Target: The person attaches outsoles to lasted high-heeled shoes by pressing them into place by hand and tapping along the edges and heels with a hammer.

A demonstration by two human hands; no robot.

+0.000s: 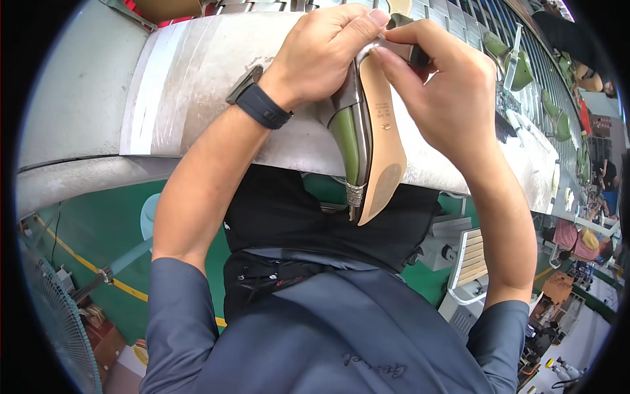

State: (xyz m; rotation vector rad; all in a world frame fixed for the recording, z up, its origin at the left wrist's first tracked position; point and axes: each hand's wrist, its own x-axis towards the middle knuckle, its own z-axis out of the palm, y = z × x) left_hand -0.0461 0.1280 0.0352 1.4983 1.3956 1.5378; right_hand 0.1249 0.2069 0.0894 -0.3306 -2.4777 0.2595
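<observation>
A slate-blue short-sleeved shirt [328, 322], marked with dark script [395, 370], is worn with black trousers [266, 217]. A black-banded watch [262, 106] is strapped around the left wrist [279, 90].

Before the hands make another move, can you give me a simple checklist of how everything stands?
1. Left hand has a firm hold: ok, it wraps the shoe near the heel end.
2. Right hand on the shoe: ok, fingers closed at that same end.
3. Tan sole in plain sight: ok, most of it is uncovered.
4. Whole shoe above the worktable: not ok, the toe reaches past the near edge in this view.
5. Inside of the shoe: cannot tell, hidden.
</observation>
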